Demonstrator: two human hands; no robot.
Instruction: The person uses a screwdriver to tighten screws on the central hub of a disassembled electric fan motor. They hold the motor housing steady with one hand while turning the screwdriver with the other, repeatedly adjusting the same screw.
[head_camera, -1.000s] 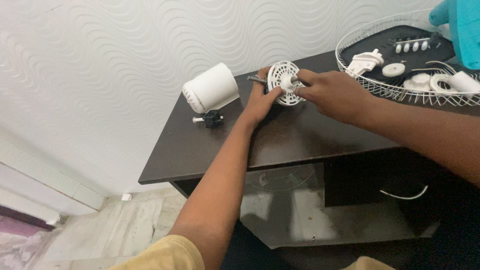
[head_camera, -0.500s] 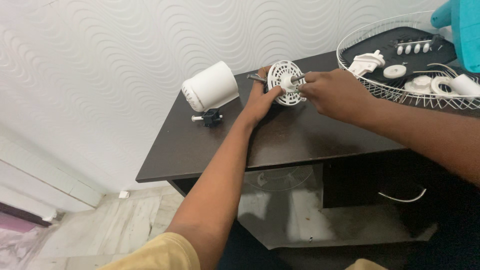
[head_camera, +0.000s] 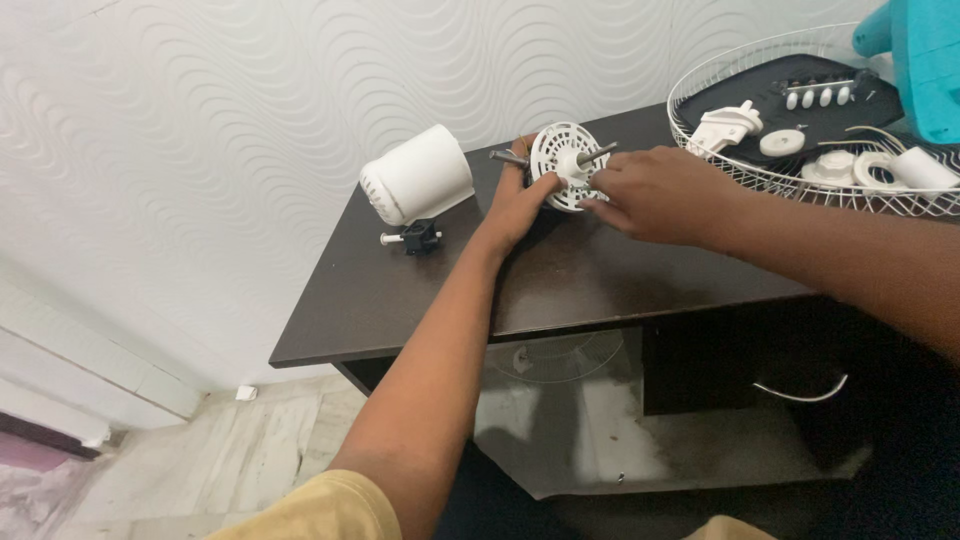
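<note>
A white round slotted fan motor housing (head_camera: 563, 160) with a metal shaft through its middle stands on edge on the dark table (head_camera: 400, 300). My left hand (head_camera: 515, 205) grips it from the left and below. My right hand (head_camera: 655, 190) pinches its right rim, fingertips close to the shaft.
A white cylindrical cover (head_camera: 415, 185) lies on its side at the table's back left, with a small black part with a metal pin (head_camera: 415, 238) in front of it. At the back right a white wire fan guard (head_camera: 800, 180) holds several white parts. A teal object (head_camera: 925, 60) stands at the far right.
Both hands have stayed on the motor housing; the fingers of my right hand have shifted slightly on its rim. The camera view has drifted a little.
</note>
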